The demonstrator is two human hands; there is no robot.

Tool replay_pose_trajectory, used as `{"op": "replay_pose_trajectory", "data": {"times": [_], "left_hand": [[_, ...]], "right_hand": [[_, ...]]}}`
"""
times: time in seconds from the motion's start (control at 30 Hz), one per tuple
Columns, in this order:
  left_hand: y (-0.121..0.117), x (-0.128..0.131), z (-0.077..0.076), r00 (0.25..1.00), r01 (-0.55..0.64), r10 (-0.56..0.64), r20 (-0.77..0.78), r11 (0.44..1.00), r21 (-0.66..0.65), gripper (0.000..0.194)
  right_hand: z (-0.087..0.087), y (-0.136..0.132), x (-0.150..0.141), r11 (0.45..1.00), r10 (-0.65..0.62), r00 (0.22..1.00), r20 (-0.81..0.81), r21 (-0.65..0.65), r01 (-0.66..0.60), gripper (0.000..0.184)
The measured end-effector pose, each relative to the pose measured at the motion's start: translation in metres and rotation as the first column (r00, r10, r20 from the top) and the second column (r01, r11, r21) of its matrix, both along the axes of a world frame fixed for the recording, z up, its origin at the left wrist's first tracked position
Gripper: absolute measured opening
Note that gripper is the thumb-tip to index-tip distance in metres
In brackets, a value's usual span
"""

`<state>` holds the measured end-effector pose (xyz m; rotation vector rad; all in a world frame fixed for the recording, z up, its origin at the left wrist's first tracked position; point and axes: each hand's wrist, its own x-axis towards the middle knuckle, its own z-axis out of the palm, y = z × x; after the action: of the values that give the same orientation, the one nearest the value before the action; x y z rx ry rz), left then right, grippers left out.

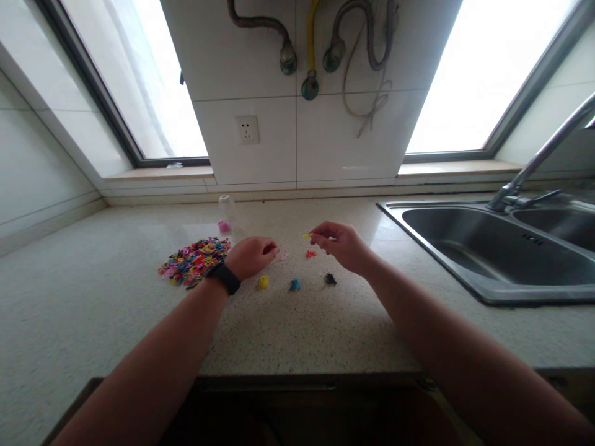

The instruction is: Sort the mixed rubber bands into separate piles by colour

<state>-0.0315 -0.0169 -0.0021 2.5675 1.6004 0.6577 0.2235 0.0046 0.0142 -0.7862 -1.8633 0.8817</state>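
Yellow band: small yellow rubber loop [307, 236], pinched at the fingertips of the right hand [341, 246], held just above the bench.
Right hand: fingers narrowed on the yellow loop, over the small red loop [310, 254] lying on the bench.
Left hand [252, 256]: curled loosely, knuckles up, resting on the bench; contents of the curl not visible; black band [225, 277] on the wrist.
Sorted bits: pale pink piece [283, 256] beside the left fingertips; yellow clump [263, 282], blue clump [294, 285] and black clump [330, 279] in a row nearer the body, apart from each other.
Heap: many-coloured pile of small rubber bands [194, 262], just left of the left hand.
Jar: small clear container with pink contents [225, 214] behind the heap.
Bench: pale speckled stone bench [93, 297].
Sink: stainless steel sink [469, 254] with tap, well to the right.
Wall: white socket [246, 129], hoses above.
Writing: none readable.
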Motion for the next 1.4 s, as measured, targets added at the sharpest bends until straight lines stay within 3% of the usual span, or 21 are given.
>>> {"op": "replay_pose_trajectory", "data": {"times": [0.3,0.6,0.9,1.23,1.4], "left_hand": [[0.000,0.001,-0.003,0.993,-0.040,0.038,-0.108,0.999,-0.020,0.035],[-0.002,0.000,-0.001,0.995,0.011,-0.009,-0.096,1.000,0.021,0.040],[-0.009,0.010,0.009,0.988,0.117,-0.120,0.093,0.992,0.040,0.022],[-0.021,0.027,0.016,0.914,0.196,-0.165,0.370,0.980,-0.046,0.036],[-0.021,0.029,0.014,0.909,0.225,-0.180,0.376,0.971,-0.077,0.032]], "right_hand": [[-0.002,0.000,0.000,1.000,0.012,1.000,0.023,-0.010,-0.011,0.022],[-0.005,0.001,0.000,1.000,0.002,0.997,0.079,0.013,-0.003,0.021],[-0.009,0.003,-0.001,0.999,0.009,0.991,0.130,0.030,-0.013,0.022],[-0.011,-0.001,-0.003,0.995,0.057,0.978,0.199,0.064,-0.070,0.022],[-0.014,-0.001,-0.006,0.995,0.058,0.972,0.227,0.071,-0.076,0.024]]}}
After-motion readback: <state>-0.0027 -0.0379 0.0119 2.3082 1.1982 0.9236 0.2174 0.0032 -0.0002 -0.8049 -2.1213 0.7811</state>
